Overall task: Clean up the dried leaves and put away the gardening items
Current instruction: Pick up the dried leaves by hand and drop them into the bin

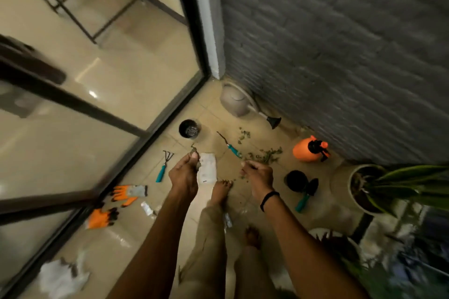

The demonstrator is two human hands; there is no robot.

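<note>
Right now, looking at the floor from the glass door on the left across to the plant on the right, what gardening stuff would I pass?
Orange gloves → hand rake → white packet → teal weeder → dried leaves → trowel → orange sprayer → potted plant.

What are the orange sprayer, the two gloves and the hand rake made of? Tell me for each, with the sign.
Orange sprayer: looks like smooth moulded plastic, evenly coloured with a soft sheen, black pump top.
Gloves: seemingly grey knit fabric cuff with an orange, black-tipped coating, probably rubber; they lie limp and creased.
Hand rake: thin dark prongs, likely metal; teal handle looks plastic or rubber, too blurred to tell.
</note>
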